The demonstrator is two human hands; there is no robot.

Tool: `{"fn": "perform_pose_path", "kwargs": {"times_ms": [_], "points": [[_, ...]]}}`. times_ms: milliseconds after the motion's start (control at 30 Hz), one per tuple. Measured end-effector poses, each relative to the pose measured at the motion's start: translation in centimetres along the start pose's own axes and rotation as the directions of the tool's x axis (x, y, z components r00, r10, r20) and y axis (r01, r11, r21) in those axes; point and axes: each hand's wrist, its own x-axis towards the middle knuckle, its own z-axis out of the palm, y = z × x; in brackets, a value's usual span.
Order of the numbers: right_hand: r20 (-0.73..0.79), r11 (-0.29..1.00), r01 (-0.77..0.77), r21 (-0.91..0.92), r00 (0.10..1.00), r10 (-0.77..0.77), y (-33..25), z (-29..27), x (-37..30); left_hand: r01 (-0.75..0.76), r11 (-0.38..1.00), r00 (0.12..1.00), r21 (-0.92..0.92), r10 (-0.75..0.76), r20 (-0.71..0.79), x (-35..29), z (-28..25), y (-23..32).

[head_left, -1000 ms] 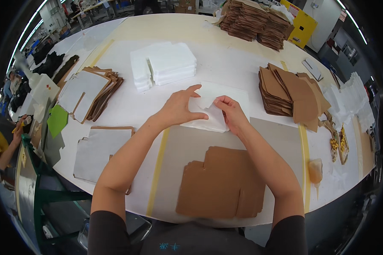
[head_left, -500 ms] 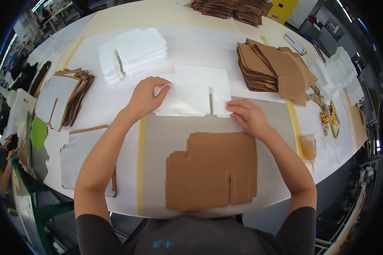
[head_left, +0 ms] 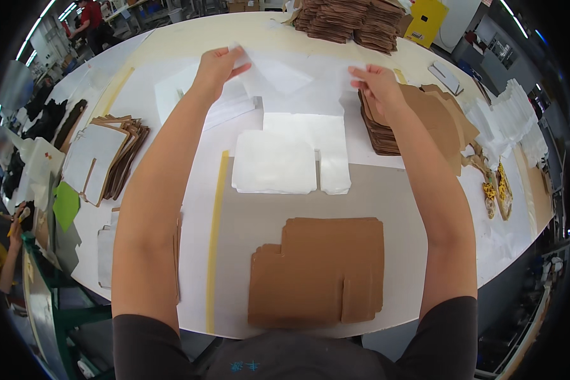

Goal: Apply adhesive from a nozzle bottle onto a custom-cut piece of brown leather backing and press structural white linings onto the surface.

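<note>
A thin, see-through white sheet (head_left: pixel 282 75), blurred by motion, is raised above the table between my two hands. My left hand (head_left: pixel 220 71) pinches its left corner. At its right edge, my right hand (head_left: pixel 377 85) grips it between thumb and fingers. Below it lies a white notched, slotted sheet (head_left: pixel 275 161), flat on the grey mat. Nearer to me rests a brown piece (head_left: pixel 316 272) of similar outline, with a slot at its lower right. Behind my left forearm, the raised sheet partly veils a white stack (head_left: pixel 228 109).
A brown stack (head_left: pixel 434 117) stands by my right forearm, with crumpled white material (head_left: pixel 506 123) beyond. At left are pale-topped brown pieces (head_left: pixel 101 155) and a green piece (head_left: pixel 66 206). More brown stacks (head_left: pixel 348 22) and a yellow box (head_left: pixel 426 22) stand at the far edge.
Both hands have moved up and away from me, lifting the thin sheet off the white sheets on the mat. The view has shifted slightly; the brown piece stays put.
</note>
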Motion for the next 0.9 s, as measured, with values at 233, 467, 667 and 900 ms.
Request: {"fn": "perform_pose_path", "kwargs": {"times_ms": [233,467,667,900], "points": [[0.063,0.901,0.359,0.243,0.921,-0.384,0.6,0.8,-5.3,-0.207,0.97,0.973,0.129,0.189,0.134,-4.3,0.7,3.3],[-0.106,0.775,0.379,0.506,0.919,-0.38,-1.1,-0.4,-0.3,-0.366,0.926,0.929,-0.092,0.358,-0.092,0.9,0.9,3.5],[0.059,0.861,0.281,0.424,0.94,-0.335,-2.2,0.0,-2.1,-0.443,0.873,0.892,0.204,0.452,0.002,-2.6,1.1,4.9],[0.246,0.983,0.177,0.052,0.951,-0.185,6.8,-1.6,-11.8,-0.365,0.905,0.888,0.219,0.268,0.372,-12.7,-0.2,-1.5]]}}
